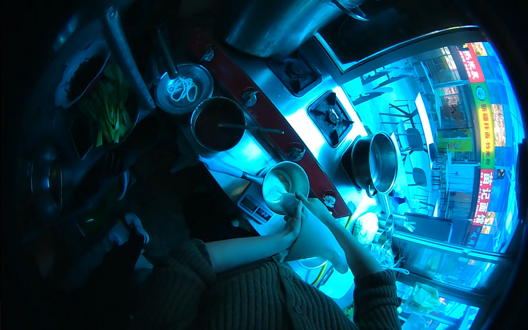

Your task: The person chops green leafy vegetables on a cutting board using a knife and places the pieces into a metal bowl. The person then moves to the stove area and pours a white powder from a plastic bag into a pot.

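My left hand [292,225] and my right hand [314,206] are closed around the neck of a pale, soft bag [313,243]. The bag's narrow mouth tips over the rim of a metal saucepan [304,177], and its wide body hangs back toward my sweater. Pale contents lie in the saucepan; whether they are powder or liquid I cannot tell. The pan's handle, in a pale covering, points up and left. A digital kitchen scale [254,204] shows beside and partly under the pan.
A pot of dark liquid [214,128] holds a stirring stick. Near it are a metal bowl [199,68] with pale strands, leafy greens [111,113] and a red control panel [270,119]. Beyond stand a gas burner [331,117], stacked pots [381,165] and a large stockpot [264,37].
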`<control>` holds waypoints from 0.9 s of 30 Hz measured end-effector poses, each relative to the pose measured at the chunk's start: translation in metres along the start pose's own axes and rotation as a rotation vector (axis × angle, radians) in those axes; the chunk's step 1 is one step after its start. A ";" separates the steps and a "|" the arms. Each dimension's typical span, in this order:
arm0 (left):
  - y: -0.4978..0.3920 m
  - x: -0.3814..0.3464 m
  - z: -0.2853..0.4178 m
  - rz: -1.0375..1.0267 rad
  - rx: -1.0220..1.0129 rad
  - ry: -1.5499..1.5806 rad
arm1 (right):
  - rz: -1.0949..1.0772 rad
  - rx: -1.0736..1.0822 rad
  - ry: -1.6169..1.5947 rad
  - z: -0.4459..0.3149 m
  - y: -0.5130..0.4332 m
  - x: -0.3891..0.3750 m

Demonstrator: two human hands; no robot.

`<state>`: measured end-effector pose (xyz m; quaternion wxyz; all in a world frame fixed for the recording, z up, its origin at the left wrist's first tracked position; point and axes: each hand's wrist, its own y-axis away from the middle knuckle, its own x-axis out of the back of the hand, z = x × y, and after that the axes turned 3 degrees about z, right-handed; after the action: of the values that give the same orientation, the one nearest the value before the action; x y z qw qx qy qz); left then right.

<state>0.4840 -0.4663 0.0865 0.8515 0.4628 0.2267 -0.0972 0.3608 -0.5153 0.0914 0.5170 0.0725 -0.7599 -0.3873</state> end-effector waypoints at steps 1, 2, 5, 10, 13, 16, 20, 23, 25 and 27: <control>0.001 -0.002 0.001 -0.002 0.006 0.001 | -0.016 -0.003 -0.017 0.001 0.000 -0.001; 0.002 -0.003 0.002 -0.012 0.012 0.003 | -0.033 -0.008 -0.034 0.002 0.001 -0.002; 0.005 -0.003 0.003 -0.039 0.035 0.012 | -0.044 -0.018 -0.065 0.004 0.002 -0.002; 0.008 0.008 0.011 -0.108 0.093 0.021 | -0.025 -0.004 -0.153 0.000 0.006 0.000; 0.011 0.008 0.017 -0.114 0.113 0.012 | -0.043 -0.014 -0.284 -0.001 0.006 0.001; 0.013 0.004 0.014 -0.078 0.111 -0.005 | -0.056 -0.092 -0.431 0.000 0.004 -0.003; 0.008 0.005 -0.001 -0.003 0.090 -0.042 | -0.098 -0.032 -0.491 0.004 0.002 -0.011; -0.004 0.013 -0.009 -0.025 0.071 -0.103 | -0.098 0.049 -0.484 0.004 0.001 -0.014; -0.007 0.016 -0.012 -0.075 0.095 -0.103 | -0.123 0.042 -0.550 0.004 0.002 -0.011; -0.006 0.018 -0.011 -0.139 0.169 -0.069 | -0.135 -0.008 -0.520 0.003 0.003 -0.005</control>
<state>0.4939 -0.4600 0.0685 0.8080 0.5122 0.2198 -0.1909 0.3607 -0.5093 0.0893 0.2779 0.0189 -0.8590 -0.4295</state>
